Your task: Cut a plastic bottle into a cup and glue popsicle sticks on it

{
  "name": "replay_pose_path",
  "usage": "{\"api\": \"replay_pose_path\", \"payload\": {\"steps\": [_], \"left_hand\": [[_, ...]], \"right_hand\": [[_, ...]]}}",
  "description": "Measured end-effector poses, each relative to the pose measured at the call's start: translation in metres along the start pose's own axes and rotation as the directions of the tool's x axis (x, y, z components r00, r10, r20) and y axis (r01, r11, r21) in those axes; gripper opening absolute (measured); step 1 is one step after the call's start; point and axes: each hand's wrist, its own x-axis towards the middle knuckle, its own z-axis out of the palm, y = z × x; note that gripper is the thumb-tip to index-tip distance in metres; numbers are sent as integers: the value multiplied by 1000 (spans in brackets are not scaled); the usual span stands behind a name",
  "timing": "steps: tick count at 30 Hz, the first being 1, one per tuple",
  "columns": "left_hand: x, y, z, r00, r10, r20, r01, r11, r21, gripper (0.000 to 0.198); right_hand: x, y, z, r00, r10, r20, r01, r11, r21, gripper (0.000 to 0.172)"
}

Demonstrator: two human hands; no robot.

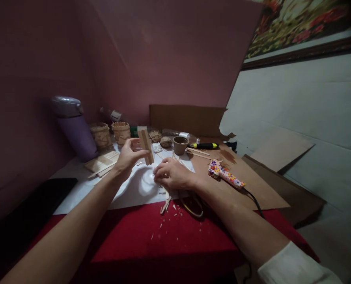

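Upright in my left hand [128, 157] are a few wooden craft sticks [146, 148] set side by side, with the thumb and fingers gripping their edges. Something clear seems to sit behind the sticks, but I cannot make it out. To the right, my right hand [174, 173] is low over the white paper [128, 195] with its fingers curled together; whatever they pinch is hidden. Loose craft sticks [167, 196] lie just below it near the paper's edge. A flower-patterned hot glue gun [226, 174] rests on brown cardboard, right of my right hand.
A purple tumbler [77, 132], two woven-look cups [121, 133], a pile of craft sticks [103, 162], twine balls [165, 142], a brown pot [180, 146], a plastic bottle [178, 134] and a yellow-black cutter [205, 146] stand or lie around. Wood bits litter the red cloth [134, 236].
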Motion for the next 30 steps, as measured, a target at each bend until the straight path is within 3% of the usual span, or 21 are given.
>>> {"api": "replay_pose_path", "payload": {"steps": [4,8,16,23,30], "left_hand": [[-5,-7,4,994,-38,98,26,992,125,66],[-8,-11,6,989,-27,145,-6,974,226,63],[-4,-19,5,986,6,167,-66,934,352,68],[0,-28,2,973,15,232,-110,908,404,72],[3,-24,1,979,31,204,-104,928,359,67]], "right_hand": [[-3,3,-6,998,54,-19,-57,965,-255,21],[-4,9,-11,991,124,-47,-132,917,-377,31],[-3,20,-7,987,145,-62,-158,912,-378,26],[-4,17,-10,987,158,-35,-159,910,-384,6],[-4,13,-12,977,209,-46,-209,889,-407,14]]}}
